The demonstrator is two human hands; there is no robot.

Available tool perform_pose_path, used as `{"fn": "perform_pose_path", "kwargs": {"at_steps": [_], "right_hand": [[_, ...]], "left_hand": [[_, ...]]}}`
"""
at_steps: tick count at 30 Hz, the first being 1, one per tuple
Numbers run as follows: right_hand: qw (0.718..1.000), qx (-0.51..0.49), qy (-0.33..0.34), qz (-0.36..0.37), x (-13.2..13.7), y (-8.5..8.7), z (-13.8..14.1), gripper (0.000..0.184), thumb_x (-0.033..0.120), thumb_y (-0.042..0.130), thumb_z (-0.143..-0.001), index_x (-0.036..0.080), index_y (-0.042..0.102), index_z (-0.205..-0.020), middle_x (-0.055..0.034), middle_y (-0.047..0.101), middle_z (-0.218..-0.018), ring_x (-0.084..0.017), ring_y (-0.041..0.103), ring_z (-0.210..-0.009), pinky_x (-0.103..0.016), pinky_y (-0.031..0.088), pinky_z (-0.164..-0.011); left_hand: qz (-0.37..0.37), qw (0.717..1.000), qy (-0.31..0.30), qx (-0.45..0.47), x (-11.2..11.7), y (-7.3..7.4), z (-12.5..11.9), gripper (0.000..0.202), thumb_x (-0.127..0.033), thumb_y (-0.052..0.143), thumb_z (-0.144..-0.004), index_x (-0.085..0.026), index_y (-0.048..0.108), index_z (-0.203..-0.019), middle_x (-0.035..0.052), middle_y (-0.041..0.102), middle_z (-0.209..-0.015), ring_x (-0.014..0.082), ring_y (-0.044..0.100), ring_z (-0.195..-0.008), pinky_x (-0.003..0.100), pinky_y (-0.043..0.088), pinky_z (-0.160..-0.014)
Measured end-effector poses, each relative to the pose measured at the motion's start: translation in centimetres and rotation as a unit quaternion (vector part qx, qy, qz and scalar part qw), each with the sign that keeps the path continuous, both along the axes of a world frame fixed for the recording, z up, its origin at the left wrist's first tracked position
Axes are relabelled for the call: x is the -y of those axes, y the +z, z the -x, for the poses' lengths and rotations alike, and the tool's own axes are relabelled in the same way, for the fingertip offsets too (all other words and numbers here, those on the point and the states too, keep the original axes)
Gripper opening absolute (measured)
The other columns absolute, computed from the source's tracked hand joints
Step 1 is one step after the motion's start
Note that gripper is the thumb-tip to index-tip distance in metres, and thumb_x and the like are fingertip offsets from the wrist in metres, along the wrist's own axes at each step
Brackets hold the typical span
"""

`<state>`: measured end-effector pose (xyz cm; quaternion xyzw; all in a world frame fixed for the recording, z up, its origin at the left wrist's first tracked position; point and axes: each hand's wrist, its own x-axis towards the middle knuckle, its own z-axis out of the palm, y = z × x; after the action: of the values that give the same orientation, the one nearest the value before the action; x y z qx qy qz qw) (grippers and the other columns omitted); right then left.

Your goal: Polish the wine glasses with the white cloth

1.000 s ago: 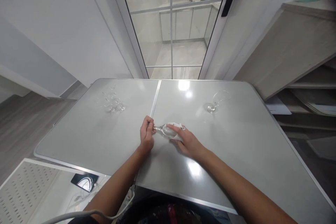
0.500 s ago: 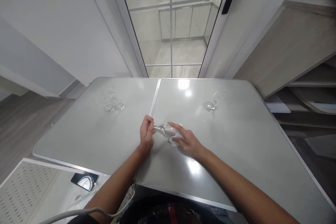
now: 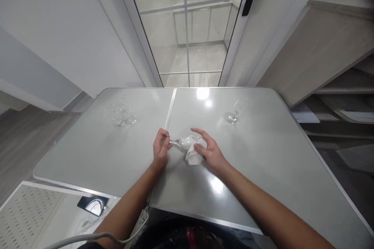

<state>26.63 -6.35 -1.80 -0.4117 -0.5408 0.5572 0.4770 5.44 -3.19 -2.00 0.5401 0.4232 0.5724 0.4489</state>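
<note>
A clear wine glass (image 3: 182, 142) lies sideways just above the grey table (image 3: 257, 163) near its middle. My left hand (image 3: 161, 151) is closed round the glass's foot and stem. My right hand (image 3: 209, 151) presses a crumpled white cloth (image 3: 193, 155) against the bowl of the glass, with fingers curled over it.
A second wine glass (image 3: 238, 111) stands at the table's far right. A cluster of clear glass objects (image 3: 121, 114) sits at the far left. A glass door is behind the table, wooden shelving to the right, and a phone (image 3: 92, 205) lies on a white surface at lower left.
My right hand has shifted the cloth from over the bowl round to its near side, and its fingers have lifted. The left hand holds the stem as before.
</note>
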Motion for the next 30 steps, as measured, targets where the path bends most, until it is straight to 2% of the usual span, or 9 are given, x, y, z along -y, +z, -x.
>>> {"fn": "perform_pose_path", "kwargs": {"at_steps": [3, 5, 7, 9, 13, 18, 22, 25, 30], "right_hand": [[0.997, -0.044, -0.002, 0.069, -0.2, 0.5, -0.3, 0.062, 0.044, 0.06, -0.098, 0.023, 0.043, -0.154, -0.0126, 0.072, -0.118, -0.028, 0.071, -0.095, -0.042, 0.058, -0.086], [0.998, 0.038, 0.032, -0.025, -0.3, 0.5, -0.5, 0.062, 0.038, 0.064, -0.096, 0.027, 0.044, -0.154, -0.0126, 0.069, -0.13, -0.03, 0.068, -0.11, -0.048, 0.052, -0.101], [0.975, 0.145, 0.069, -0.155, -0.2, 0.1, -0.5, 0.057, 0.026, 0.062, -0.096, 0.033, 0.048, -0.151, -0.0099, 0.064, -0.142, -0.03, 0.062, -0.125, -0.056, 0.038, -0.116], [0.952, 0.205, 0.08, -0.211, 0.0, -0.3, -0.4, 0.059, 0.017, 0.055, -0.097, 0.035, 0.047, -0.153, -0.0092, 0.061, -0.147, -0.03, 0.058, -0.131, -0.058, 0.036, -0.117], [0.981, 0.172, 0.027, -0.083, 0.2, -0.5, -0.2, 0.071, 0.023, 0.059, -0.096, 0.031, 0.033, -0.161, -0.0105, 0.069, -0.133, -0.029, 0.068, -0.114, -0.048, 0.052, -0.101], [0.998, -0.022, 0.002, 0.066, -0.4, 0.2, -0.3, 0.058, 0.036, 0.077, -0.084, 0.025, 0.059, -0.138, -0.0062, 0.073, -0.112, -0.025, 0.07, -0.095, -0.037, 0.056, -0.084], [0.989, -0.027, -0.139, 0.046, -0.5, 0.7, -0.3, 0.052, 0.035, 0.085, -0.075, 0.023, 0.065, -0.121, -0.0036, 0.07, -0.102, -0.023, 0.066, -0.089, -0.033, 0.054, -0.078], [0.978, -0.023, -0.205, 0.027, -0.1, 1.1, -0.3, 0.055, 0.039, 0.082, -0.078, 0.025, 0.061, -0.127, -0.0035, 0.069, -0.102, -0.023, 0.065, -0.089, -0.034, 0.054, -0.08], [0.961, -0.193, -0.185, 0.075, 0.0, 1.6, -0.6, 0.055, 0.038, 0.066, -0.088, 0.03, 0.049, -0.139, -0.0039, 0.068, -0.098, -0.025, 0.066, -0.091, -0.037, 0.054, -0.083]], "left_hand": [[-0.002, 0.999, 0.013, -0.036, 0.1, -0.1, 0.0, 0.024, -0.042, 0.06, -0.096, -0.021, 0.054, -0.086, 0.0001, 0.039, -0.082, 0.0127, 0.039, -0.066, 0.023, 0.037, -0.055], [0.025, 0.999, 0.025, -0.022, 0.1, -0.2, 0.0, 0.023, -0.042, 0.057, -0.098, -0.021, 0.053, -0.088, -0.0005, 0.038, -0.082, 0.0116, 0.036, -0.063, 0.021, 0.033, -0.051], [0.042, 0.999, 0.031, -0.002, 0.1, -0.3, 0.0, 0.021, -0.041, 0.057, -0.098, -0.022, 0.052, -0.089, -0.0008, 0.038, -0.084, 0.0105, 0.033, -0.061, 0.02, 0.03, -0.049], [0.041, 0.999, 0.031, 0.004, 0.0, -0.3, -0.1, 0.021, -0.04, 0.058, -0.097, -0.021, 0.053, -0.089, -0.0006, 0.038, -0.085, 0.0103, 0.034, -0.062, 0.02, 0.031, -0.049], [0.034, 0.999, 0.02, -0.001, -0.1, -0.2, -0.1, 0.022, -0.041, 0.056, -0.098, -0.022, 0.053, -0.089, -0.0009, 0.037, -0.084, 0.0108, 0.034, -0.062, 0.02, 0.031, -0.05], [0.009, 0.997, 0.034, -0.068, 0.2, -0.4, 0.0, 0.02, -0.04, 0.056, -0.097, -0.022, 0.054, -0.09, 0.0001, 0.041, -0.082, 0.0138, 0.042, -0.068, 0.023, 0.038, -0.055], [-0.021, 0.996, 0.007, -0.088, 0.3, -0.7, -0.4, 0.022, -0.042, 0.055, -0.098, -0.022, 0.054, -0.089, 0.0002, 0.043, -0.082, 0.0131, 0.04, -0.066, 0.024, 0.039, -0.056], [0.015, 0.999, 0.041, -0.023, 0.2, -0.7, -0.5, 0.022, -0.044, 0.054, -0.1, -0.023, 0.052, -0.093, -0.0013, 0.039, -0.083, 0.0113, 0.038, -0.063, 0.022, 0.038, -0.054], [0.021, 0.996, 0.078, 0.049, 0.3, -0.2, -0.1, 0.021, -0.043, 0.059, -0.097, -0.023, 0.053, -0.094, -0.0008, 0.04, -0.088, 0.0102, 0.041, -0.065, 0.02, 0.043, -0.056]]}}
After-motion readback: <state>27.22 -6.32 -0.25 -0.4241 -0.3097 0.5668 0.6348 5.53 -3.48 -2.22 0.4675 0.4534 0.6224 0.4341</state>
